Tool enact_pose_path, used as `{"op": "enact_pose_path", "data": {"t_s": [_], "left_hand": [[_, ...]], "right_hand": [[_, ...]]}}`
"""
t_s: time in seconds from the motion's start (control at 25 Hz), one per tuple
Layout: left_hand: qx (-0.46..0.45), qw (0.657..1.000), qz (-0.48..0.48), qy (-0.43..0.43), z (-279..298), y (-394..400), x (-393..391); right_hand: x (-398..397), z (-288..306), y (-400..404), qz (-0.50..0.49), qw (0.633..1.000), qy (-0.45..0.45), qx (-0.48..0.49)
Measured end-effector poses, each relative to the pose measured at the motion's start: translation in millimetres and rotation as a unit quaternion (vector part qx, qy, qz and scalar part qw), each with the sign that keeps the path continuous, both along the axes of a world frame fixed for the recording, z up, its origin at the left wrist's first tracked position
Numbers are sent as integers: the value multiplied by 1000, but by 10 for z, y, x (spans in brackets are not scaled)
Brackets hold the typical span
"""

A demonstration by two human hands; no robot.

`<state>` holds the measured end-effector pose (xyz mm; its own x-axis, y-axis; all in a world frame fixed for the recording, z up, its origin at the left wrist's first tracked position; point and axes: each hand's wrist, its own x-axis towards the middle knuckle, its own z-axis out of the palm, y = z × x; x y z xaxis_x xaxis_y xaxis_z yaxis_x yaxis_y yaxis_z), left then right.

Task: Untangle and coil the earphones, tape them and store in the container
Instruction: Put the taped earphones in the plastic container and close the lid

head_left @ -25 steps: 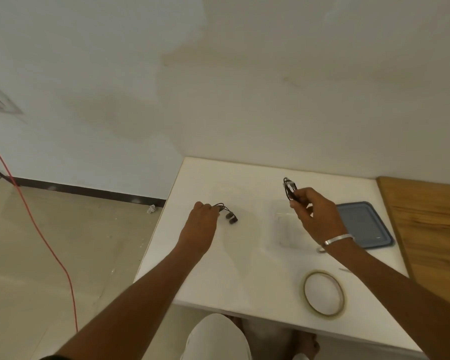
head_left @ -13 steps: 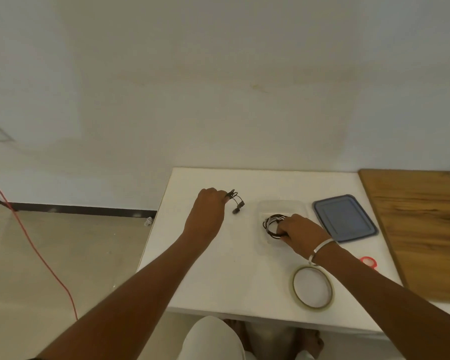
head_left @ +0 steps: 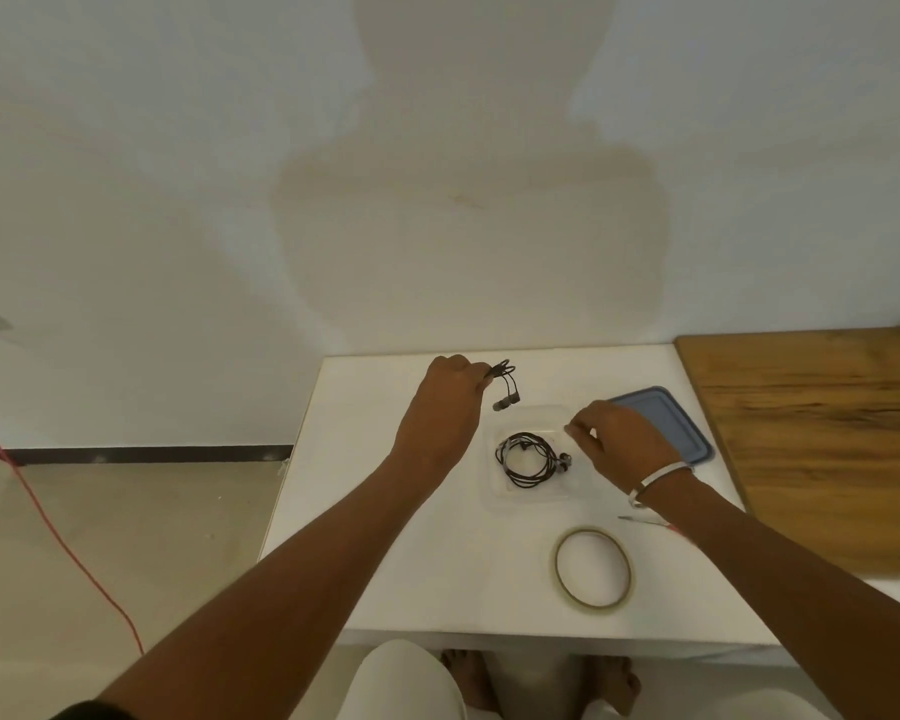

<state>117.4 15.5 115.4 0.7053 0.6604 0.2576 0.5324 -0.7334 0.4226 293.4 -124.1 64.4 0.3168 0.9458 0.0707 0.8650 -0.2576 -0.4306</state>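
Bench point(head_left: 385, 574): 1 white bench against the wall, carrying all that follows.
Wooden board point(head_left: 822, 439): 1, at the bench's right side.
Lid point(head_left: 666, 423): 1 blue lid, on the bench just right of the container.
Container point(head_left: 536, 498): 1 clear, open container near the bench's middle.
Tape roll point(head_left: 593, 569): 1 ring of tape, on the bench nearer than the container.
Earphones: 2 sets. 1 coiled set point(head_left: 528, 458) lies inside the container; 1 second set point(head_left: 506, 389) hangs above the bench, just behind the container's far left corner.
Left hand point(head_left: 440, 413): fingers pinched together on the second set's cable.
Right hand point(head_left: 619, 444): over the container's right edge, fingers curled; I cannot tell whether they hold anything.
Writing: none can be read.
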Motion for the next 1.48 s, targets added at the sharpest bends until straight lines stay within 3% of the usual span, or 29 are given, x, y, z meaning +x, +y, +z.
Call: {"op": "enact_pose_path", "data": {"t_s": [0.12,0.24,0.56,0.64,0.8,0.92,1.04,1.2,1.36,1.48], "left_hand": [[8,1000,-23,-1,-51,-167,182],[20,997,-50,50,-293,-317,314],[1,984,-82,157,-948,-512,376],[-30,977,-100,188,-1068,-526,401],[-182,950,-50,247,-1113,-488,505],[-210,921,-48,326,-1009,-402,605],[-213,940,-67,260,-797,-415,535],[-93,988,-67,107,-639,-378,250],[-101,995,17,-1,-742,-171,-3],[-95,992,74,-25,-828,-26,-206]], "right_hand": [[275,131,-253,-73,996,8,46],[519,115,-492,-117,993,-11,18],[748,-148,-741,-128,991,11,-24],[772,-257,-757,-104,993,-12,-47],[779,-431,-733,-76,992,-30,-99],[716,-525,-651,-58,992,-26,-110],[584,-589,-559,-56,988,-53,-130],[457,-666,-464,-94,984,-67,-137],[381,-605,-419,-57,966,-183,-174],[378,-464,-413,-66,966,-211,-131]]}}
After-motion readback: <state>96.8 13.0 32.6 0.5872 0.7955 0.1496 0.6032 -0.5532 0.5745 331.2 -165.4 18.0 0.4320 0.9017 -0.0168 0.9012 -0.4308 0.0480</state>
